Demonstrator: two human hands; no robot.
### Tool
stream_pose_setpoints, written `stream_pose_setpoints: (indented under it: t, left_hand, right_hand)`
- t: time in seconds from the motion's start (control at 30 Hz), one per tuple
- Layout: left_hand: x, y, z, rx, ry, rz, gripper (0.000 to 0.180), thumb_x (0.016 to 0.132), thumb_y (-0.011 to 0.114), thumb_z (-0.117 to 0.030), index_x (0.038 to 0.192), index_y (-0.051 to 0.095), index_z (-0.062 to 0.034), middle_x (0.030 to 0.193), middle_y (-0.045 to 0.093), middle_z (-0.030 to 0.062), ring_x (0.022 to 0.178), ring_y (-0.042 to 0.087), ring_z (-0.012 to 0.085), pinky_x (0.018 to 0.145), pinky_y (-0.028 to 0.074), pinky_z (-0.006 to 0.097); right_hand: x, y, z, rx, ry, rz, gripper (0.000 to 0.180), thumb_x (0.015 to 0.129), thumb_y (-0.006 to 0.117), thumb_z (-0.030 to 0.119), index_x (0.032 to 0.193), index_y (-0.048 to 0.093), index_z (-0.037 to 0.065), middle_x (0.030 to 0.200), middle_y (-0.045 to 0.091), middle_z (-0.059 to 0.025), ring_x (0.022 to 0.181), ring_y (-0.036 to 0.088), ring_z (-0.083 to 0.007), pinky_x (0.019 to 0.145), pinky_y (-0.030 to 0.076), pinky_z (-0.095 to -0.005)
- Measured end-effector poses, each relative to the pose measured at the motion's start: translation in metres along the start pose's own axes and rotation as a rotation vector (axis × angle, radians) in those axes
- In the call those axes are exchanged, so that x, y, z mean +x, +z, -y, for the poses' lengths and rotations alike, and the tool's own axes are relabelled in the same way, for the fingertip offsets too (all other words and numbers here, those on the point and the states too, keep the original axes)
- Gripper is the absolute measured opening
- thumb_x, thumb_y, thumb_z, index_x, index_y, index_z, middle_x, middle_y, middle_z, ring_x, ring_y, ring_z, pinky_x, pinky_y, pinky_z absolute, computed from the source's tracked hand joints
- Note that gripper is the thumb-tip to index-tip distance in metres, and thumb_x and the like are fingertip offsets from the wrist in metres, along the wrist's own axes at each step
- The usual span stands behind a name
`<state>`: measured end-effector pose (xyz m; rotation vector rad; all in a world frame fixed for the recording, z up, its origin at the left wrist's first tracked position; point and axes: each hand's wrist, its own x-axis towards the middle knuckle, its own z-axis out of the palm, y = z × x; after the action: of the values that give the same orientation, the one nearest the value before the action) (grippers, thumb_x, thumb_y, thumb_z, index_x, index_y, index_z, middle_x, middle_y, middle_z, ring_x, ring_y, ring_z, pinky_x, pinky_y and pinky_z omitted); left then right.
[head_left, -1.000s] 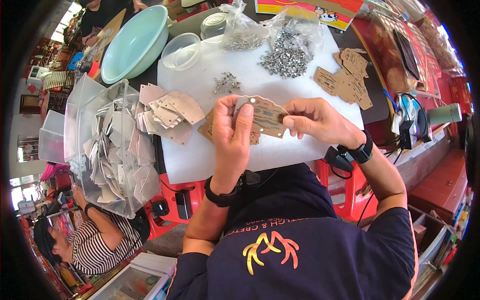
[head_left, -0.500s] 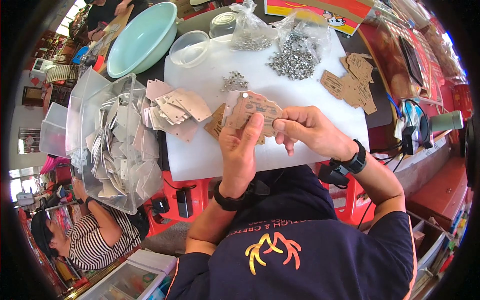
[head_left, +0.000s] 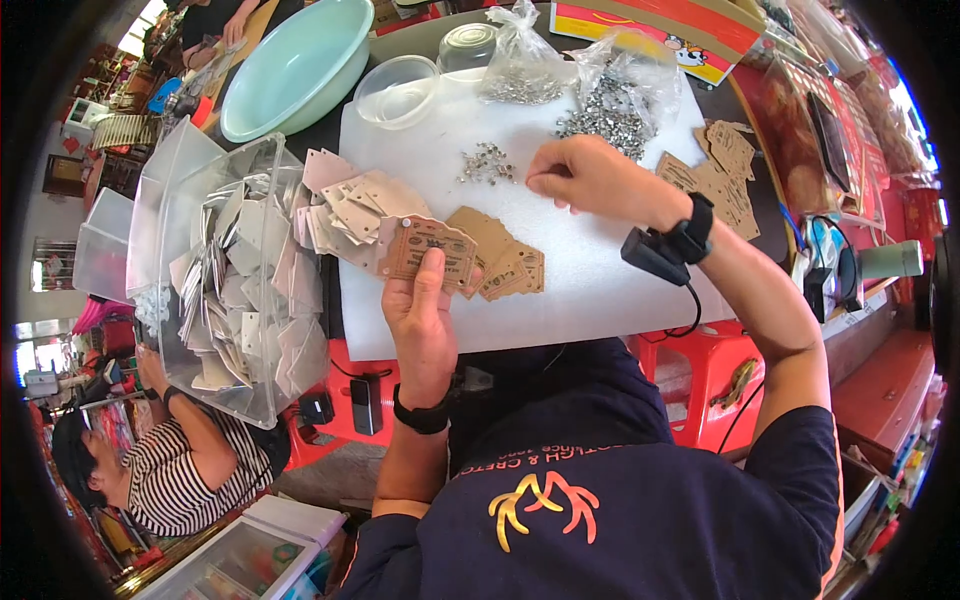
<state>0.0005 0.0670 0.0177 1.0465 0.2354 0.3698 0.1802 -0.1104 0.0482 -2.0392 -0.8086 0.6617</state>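
Observation:
My left hand (head_left: 425,335) grips a brown printed cardboard card (head_left: 455,258) over a pale card (head_left: 388,243), thumb on top; a small round metal piece shows at a corner. My right hand (head_left: 595,180) hovers above the white sheet (head_left: 640,270), fingers pinched together. Whatever is between its fingertips is too small to make out. Just left of those fingertips lies a small scatter of metal fasteners (head_left: 487,164). More brown cards (head_left: 515,270) lie beyond my left hand. Pale cards (head_left: 355,205) are heaped to its left.
At the left stands a clear plastic bin (head_left: 262,405) full of pale cards. A light-blue basin (head_left: 300,75), a clear tub (head_left: 398,92) and bags of fasteners (head_left: 525,75) line the back. Brown cards (head_left: 725,190) lie at right. A person in stripes (head_left: 205,475) sits at left.
My right hand has left the card and moved up and away, to beside the small fastener scatter. My left hand has carried the cards left and slightly down. The view has shifted slightly.

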Motion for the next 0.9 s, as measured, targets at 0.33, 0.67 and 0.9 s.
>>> stream_pose_setpoints:
  t: [0.33, 0.67, 0.9]
  left_hand:
    - [0.004, 0.001, -0.001, 0.012, -0.025, -0.012, 0.024, 0.098, 0.051, -0.009, 0.121, 0.056, -0.002, 0.107, 0.063, 0.0058, 0.091, 0.063, 0.0146, 0.074, 0.052, 0.033]
    - [0.007, 0.01, -0.003, 0.052, -0.044, 0.029, 0.028, 0.1, 0.051, -0.012, 0.126, 0.055, -0.0021, 0.111, 0.061, 0.0038, 0.096, 0.06, 0.0099, 0.078, 0.053, 0.028]
    - [0.012, 0.021, -0.005, 0.049, -0.079, 0.065, 0.028, 0.099, 0.051, -0.012, 0.125, 0.055, -0.0038, 0.109, 0.063, 0.0039, 0.095, 0.062, 0.0121, 0.077, 0.054, 0.031]
  right_hand:
    - [0.026, 0.026, -0.012, -0.433, -0.064, -0.155, 0.021, 0.084, 0.067, 0.025, 0.085, 0.068, 0.004, 0.075, 0.067, -0.0116, 0.07, 0.066, -0.0289, 0.067, 0.052, -0.0395]
    - [0.02, 0.02, -0.009, -0.541, -0.065, -0.2, 0.017, 0.079, 0.063, 0.02, 0.083, 0.066, 0.004, 0.077, 0.067, -0.0143, 0.074, 0.065, -0.0344, 0.069, 0.051, -0.0426]
    - [-0.01, 0.003, -0.019, -0.613, -0.116, -0.114, 0.012, 0.078, 0.064, 0.014, 0.081, 0.064, 0.003, 0.077, 0.066, -0.015, 0.073, 0.065, -0.0344, 0.067, 0.051, -0.0424]
